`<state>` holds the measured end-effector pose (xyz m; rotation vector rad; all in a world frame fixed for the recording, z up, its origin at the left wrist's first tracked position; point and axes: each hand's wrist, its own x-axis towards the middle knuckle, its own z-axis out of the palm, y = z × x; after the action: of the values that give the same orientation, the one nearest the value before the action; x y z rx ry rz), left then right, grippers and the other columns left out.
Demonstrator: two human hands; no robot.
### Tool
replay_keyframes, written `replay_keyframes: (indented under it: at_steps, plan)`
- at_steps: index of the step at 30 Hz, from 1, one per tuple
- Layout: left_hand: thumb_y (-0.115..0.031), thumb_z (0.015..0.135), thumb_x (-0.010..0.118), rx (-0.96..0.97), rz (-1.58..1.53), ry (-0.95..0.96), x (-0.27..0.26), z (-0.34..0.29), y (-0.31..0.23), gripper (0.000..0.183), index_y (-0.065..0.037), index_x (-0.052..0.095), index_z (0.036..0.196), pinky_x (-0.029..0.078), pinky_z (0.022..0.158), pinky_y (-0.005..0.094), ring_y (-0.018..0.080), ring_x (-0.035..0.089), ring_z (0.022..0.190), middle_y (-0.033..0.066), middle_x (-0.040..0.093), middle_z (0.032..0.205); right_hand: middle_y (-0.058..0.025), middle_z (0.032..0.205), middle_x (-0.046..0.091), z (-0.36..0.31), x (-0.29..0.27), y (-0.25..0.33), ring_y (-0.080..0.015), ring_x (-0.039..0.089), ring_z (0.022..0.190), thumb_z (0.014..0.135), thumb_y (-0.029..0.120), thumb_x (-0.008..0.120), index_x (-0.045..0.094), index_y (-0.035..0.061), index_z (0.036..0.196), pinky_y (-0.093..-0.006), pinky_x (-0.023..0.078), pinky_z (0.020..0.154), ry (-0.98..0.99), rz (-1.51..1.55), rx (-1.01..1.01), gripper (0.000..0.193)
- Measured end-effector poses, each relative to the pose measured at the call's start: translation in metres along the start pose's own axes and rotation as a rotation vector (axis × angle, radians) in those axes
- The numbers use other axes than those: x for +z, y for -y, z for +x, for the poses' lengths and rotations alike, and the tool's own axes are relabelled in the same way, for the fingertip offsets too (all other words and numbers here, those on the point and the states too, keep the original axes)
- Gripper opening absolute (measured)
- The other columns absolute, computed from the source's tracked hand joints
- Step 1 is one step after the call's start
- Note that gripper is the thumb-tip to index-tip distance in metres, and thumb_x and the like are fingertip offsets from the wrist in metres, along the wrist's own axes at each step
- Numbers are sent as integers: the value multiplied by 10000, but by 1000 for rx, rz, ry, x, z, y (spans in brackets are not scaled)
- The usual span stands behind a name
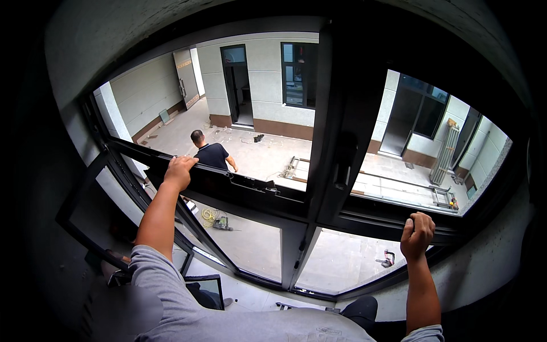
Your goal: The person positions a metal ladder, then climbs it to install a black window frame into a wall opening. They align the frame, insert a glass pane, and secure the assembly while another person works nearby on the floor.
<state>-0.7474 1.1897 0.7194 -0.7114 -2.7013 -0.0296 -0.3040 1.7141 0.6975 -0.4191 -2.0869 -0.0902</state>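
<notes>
A large black window frame (320, 188) fills the view, split by a thick upright post. My left hand (181, 171) lies over the horizontal rail (239, 183) of the left opening, its fingers bent over the top edge. Dark pieces of hardware and a gap show along that rail, to the right of the hand. On the right side, my right hand (417, 235) is closed at the lower rail (376, 222) of the right opening, knuckles up. The far sides of its fingers are partly hidden. A dark window handle (342, 174) sits on the post between the hands.
Outside, a person in a dark shirt (212, 154) stands in the courtyard. A green power tool (222, 223) with yellow cord and a red-and-black tool (387, 259) lie on the ground. A folded ladder (445, 153) leans on the right. An opened black-framed sash (85, 211) is at left.
</notes>
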Motion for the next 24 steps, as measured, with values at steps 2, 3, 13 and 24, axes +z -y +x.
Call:
replay_keyframes:
  at_steps: [2,3,13,24]
  plan:
    - [-33,885,460,-2,12,-8,-3,0,-1,470,-195,599,1304,251,1172,458,248,459,1333,79,573,1349,-133,843,627,0,1,0,-328,604,870,840,149,526,595,46,822,-413,417,870,12,-2,3,125]
    - [-34,887,458,4,14,-34,-2,1,-1,471,-197,597,1307,251,1172,455,249,459,1333,79,573,1349,-133,845,627,-1,1,-1,-328,604,870,840,149,524,596,46,823,-414,417,870,12,-2,2,127]
    - [18,836,459,-31,-89,-9,12,1,-7,601,-187,521,1398,208,1194,451,274,373,1401,120,460,1472,-131,830,617,-1,2,3,-327,601,859,835,132,518,591,42,825,-418,419,862,-1,15,0,116]
    - [-88,830,701,456,-743,-157,-60,-24,-171,159,5,696,959,509,680,322,224,637,727,127,656,831,-118,831,625,-2,1,0,-308,606,854,828,142,514,604,52,833,-407,412,864,-11,-40,-2,127]
